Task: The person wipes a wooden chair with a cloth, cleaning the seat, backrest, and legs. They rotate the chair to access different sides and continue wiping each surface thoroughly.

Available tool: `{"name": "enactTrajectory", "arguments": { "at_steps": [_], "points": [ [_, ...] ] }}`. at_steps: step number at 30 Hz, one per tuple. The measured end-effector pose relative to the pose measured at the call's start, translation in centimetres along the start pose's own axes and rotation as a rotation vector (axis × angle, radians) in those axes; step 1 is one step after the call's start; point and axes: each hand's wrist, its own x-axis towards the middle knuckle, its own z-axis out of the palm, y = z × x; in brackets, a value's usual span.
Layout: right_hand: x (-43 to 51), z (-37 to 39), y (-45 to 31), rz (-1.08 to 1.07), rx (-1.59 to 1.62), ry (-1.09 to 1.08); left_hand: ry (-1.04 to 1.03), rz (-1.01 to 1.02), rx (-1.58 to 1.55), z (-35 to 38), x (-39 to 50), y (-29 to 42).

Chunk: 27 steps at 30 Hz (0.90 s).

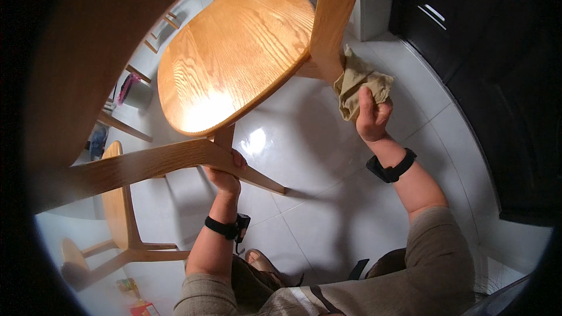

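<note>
A wooden chair with a rounded, glossy seat (239, 52) stands before me, its backrest close to the camera at the upper left. My left hand (225, 175) grips the chair's frame below the seat, where the near left leg (259, 179) meets the rail; part of the hand is hidden behind the wood. In my right hand (373, 116) is a crumpled tan cloth (362, 85), pressed against the chair's other leg just under the bend of its upright (336, 13). The lower part of that leg is hidden by the cloth.
Another wooden chair (117, 210) stands at the lower left. A bin with a pink liner (136, 92) and several wooden legs are beyond the seat. A dark door (461, 74) is on the right. Colourful packaging (142, 307) lies at the bottom left. The floor is tiled.
</note>
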Motion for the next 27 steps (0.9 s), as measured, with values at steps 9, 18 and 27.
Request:
{"name": "enactTrajectory", "arguments": {
  "at_steps": [9, 18, 27],
  "points": [
    [2.5, 2.2, 2.4, -0.031, -0.471, -0.096, 0.019, -0.011, 0.010, 0.4, -0.1, 0.3],
    [-4.7, -1.6, 8.6, 0.325, -0.390, -0.175, -0.054, -0.010, 0.034, -0.2, -0.4, 0.7],
    [-13.6, -9.5, 12.9, 0.732, -0.683, -0.447, -0.088, -0.035, -0.002, -0.2, -0.1, 0.5]
  ]
}}
